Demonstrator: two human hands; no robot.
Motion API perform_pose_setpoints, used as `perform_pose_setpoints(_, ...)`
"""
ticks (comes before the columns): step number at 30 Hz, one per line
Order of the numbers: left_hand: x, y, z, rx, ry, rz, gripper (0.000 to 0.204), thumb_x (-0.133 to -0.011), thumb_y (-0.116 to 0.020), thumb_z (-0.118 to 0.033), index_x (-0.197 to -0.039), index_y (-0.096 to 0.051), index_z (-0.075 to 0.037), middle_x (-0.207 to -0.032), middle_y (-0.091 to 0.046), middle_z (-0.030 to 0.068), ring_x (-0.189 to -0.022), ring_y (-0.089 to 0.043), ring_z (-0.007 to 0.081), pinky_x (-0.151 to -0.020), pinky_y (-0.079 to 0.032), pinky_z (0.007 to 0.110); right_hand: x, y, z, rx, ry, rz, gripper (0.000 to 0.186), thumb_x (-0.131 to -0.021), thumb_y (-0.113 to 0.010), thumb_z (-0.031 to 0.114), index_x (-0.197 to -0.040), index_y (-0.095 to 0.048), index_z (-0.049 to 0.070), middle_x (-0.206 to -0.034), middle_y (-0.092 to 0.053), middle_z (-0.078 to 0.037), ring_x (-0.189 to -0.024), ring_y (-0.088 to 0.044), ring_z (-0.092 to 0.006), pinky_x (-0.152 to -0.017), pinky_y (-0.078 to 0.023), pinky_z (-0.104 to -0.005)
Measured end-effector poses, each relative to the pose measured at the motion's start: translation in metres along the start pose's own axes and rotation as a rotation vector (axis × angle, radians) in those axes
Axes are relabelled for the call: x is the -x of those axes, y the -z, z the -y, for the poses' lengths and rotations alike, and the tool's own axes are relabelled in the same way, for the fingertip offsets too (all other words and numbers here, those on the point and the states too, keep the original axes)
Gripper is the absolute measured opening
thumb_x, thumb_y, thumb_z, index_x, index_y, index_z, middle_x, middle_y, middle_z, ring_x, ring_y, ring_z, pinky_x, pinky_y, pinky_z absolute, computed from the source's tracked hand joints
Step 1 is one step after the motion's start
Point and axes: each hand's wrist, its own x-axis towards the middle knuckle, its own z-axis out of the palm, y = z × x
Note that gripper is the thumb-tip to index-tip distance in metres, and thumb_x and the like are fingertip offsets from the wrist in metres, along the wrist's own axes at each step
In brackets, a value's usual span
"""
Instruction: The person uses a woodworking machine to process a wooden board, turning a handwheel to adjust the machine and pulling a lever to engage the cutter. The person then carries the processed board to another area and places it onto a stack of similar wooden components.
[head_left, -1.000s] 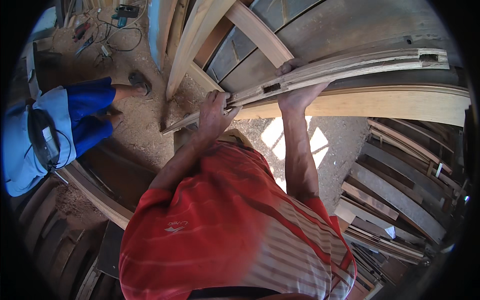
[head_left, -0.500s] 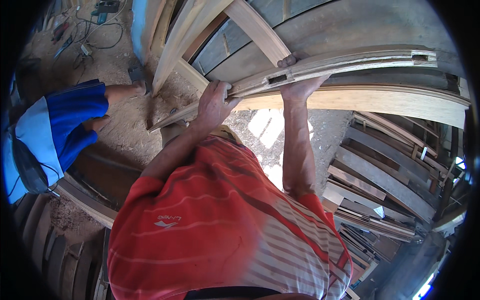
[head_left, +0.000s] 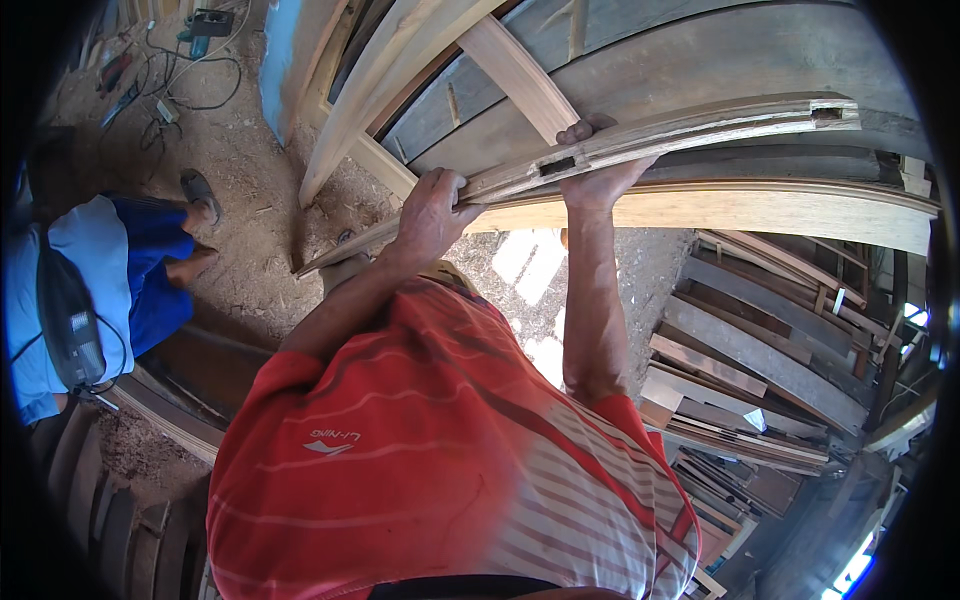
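Observation:
A long pale wooden rail with rectangular cut-out slots runs diagonally across the upper middle, from the lower left to the upper right. My left hand grips it left of the nearer slot, fingers bent over its edge. My right hand holds it from underneath beside that slot, fingertips showing above its far side. Behind the rail lie dark grey boards, with a pale crosspiece ending near my right hand. A wider pale board lies just below the rail.
Another person in blue shorts works at the left, holding a black power tool. Corded tools lie on the dusty floor at the upper left. Timber stacks fill the right; curved boards lie lower left.
The rail and both my hands sit slightly further left in the picture, as does most of the scene. The other person's leg has drawn back, with the sandalled foot now lower and further left.

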Motion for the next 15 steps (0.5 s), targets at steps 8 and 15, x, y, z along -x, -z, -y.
perform_pose_setpoints(8, 0.001, 0.001, 0.011, 0.033, -0.107, -0.098, 0.039, -0.074, -0.085, -0.022, -0.097, -0.059, -0.003, -0.085, -0.058, 0.0112, -0.078, -0.057, 0.0276, -0.069, -0.048, 0.04, 0.004, -0.004, 0.0, 0.031, 0.012, 0.003, 0.083, -0.086, -0.038, 0.082, -0.088, -0.059, 0.001, -0.068, -0.053, -0.01, -0.065, -0.053, -0.0226, -0.067, -0.048, -0.0391)
perform_pose_setpoints(15, -0.001, 0.004, 0.015, 0.071, -0.107, -0.127, 0.041, -0.074, -0.086, -0.024, -0.096, -0.06, -0.003, -0.084, -0.058, 0.0117, -0.076, -0.057, 0.0266, -0.068, -0.048, 0.039, 0.002, -0.009, -0.004, 0.01, 0.016, 0.056, 0.082, -0.088, -0.024, 0.086, -0.11, -0.047, 0.011, -0.076, -0.052, -0.009, -0.064, -0.052, -0.0211, -0.06, -0.046, -0.0393)
